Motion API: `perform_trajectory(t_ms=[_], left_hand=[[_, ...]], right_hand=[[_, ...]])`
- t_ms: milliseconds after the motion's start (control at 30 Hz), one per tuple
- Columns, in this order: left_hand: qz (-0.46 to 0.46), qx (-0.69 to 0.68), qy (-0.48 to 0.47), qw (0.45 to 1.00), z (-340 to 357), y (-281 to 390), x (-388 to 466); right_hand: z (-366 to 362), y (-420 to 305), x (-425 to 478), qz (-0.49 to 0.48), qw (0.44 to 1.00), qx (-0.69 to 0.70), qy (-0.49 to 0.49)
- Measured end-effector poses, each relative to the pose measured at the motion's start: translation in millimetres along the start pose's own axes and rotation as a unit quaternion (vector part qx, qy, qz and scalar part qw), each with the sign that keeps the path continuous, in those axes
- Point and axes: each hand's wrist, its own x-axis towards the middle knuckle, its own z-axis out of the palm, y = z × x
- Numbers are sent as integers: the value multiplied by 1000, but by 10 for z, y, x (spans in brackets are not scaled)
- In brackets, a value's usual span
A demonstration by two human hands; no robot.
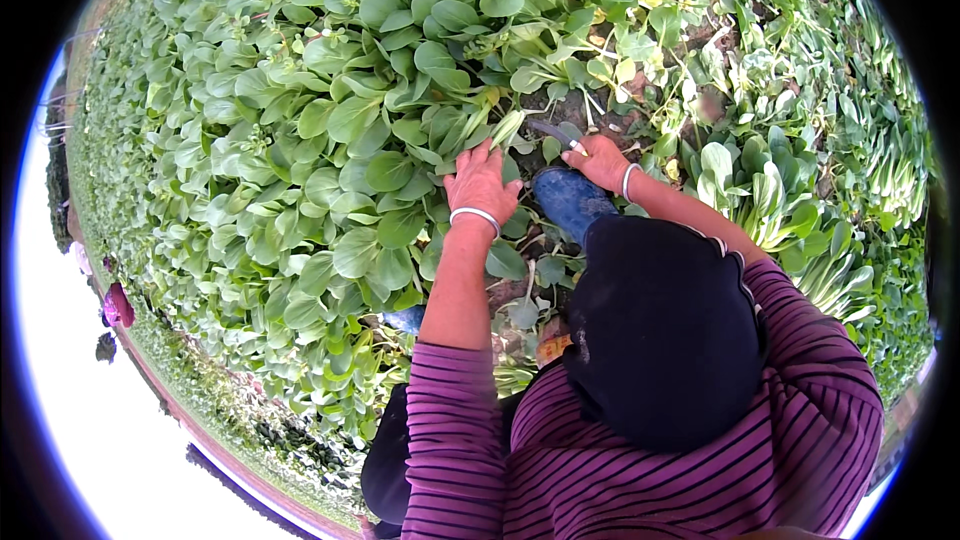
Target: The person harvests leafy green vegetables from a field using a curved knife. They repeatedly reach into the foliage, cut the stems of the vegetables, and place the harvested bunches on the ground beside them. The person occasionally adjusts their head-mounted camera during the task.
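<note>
In the head view, my left hand [481,185] reaches into dense leafy greens [390,172], its fingers beside the pale stems of a tilted plant [508,129]. Leaves partly hide the fingertips, so I cannot tell whether they grip it. To the right, my right hand [600,163] is closed around the light handle of a curved harvesting knife [553,132]. The dark blade points left towards the pale stems, over bare soil. Each wrist bears a light-coloured bangle.
A blue boot [571,199] stands just below the knife. Bunches of cut greens [772,202] lie at the right, with loose leaves and soil around them. Another blue boot [405,319] shows left of my forearm. A person in pink and red [118,306] is far off at the left.
</note>
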Motion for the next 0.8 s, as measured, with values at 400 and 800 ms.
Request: perform_trajectory(t_ms=[400,800], left_hand=[[138,-187,103,967,20,249,-362],[116,6,248,962,-545,676,252]], right_hand=[[-203,-621,-99,27,867,497,38],[-532,-1085,-395,-109,900,414,84]])
